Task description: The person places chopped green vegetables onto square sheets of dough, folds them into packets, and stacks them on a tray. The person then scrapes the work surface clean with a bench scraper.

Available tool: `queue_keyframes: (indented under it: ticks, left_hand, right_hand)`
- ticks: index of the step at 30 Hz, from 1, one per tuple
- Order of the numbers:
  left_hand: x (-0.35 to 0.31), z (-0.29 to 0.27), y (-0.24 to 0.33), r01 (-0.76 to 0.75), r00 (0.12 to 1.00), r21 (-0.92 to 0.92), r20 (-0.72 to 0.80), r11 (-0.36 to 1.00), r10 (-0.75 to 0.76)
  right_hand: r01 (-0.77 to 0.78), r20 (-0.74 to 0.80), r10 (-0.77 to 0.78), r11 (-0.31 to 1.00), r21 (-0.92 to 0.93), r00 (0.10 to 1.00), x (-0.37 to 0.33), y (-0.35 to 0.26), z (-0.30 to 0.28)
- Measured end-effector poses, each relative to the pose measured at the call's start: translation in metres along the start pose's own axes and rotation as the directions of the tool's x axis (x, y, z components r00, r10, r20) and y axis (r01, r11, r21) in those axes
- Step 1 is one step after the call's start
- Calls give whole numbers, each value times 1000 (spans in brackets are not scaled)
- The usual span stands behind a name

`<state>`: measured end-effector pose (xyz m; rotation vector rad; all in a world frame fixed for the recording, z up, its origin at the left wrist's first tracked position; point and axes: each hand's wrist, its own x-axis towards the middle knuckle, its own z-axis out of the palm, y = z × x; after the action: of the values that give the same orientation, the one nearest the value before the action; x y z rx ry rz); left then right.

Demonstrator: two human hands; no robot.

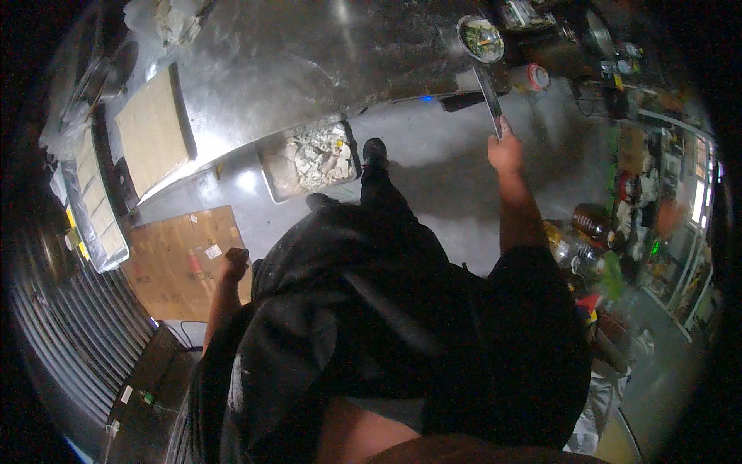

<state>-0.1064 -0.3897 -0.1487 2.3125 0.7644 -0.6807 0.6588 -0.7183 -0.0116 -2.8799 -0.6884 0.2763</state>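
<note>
My right hand (505,152) is closed around the lower end of a long, flat metal blade (487,93), held pointing away from me past the table's near edge. Whether it is a knife or a scraper I cannot tell. Just beyond the blade's tip sits a round bowl (481,39) of chopped green and pale food with a utensil in it. My left hand (234,264) hangs low at my left side with its fingers curled, and nothing shows in it. Behind it is a brown cardboard sheet (182,259).
A steel table (309,58) spans the far side, with a pale board (154,131) overhanging its left edge. Below it is a tray (272,176) of pale scraps. A tray with pale strips (97,205) stands far left. A can (535,77) is near the bowl; bottles (591,220) crowd the right.
</note>
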Motion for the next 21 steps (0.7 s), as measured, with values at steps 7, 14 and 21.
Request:
queue_keyframes:
  ticks: [7,14,21]
  left_hand:
    - [24,7,-18,66,972,-507,-161,860,-169]
    - [18,-2,29,17,952,-532,-250,847,-176]
    - [-54,33,34,176,878,-640,-241,748,-413]
  right_hand:
    - [42,358,-15,997,-68,934,-9,-101,-4]
    - [248,532,-251,966,79,809,-62,-223,11]
    - [173,153,-197,973,155,969,9,-177,16]
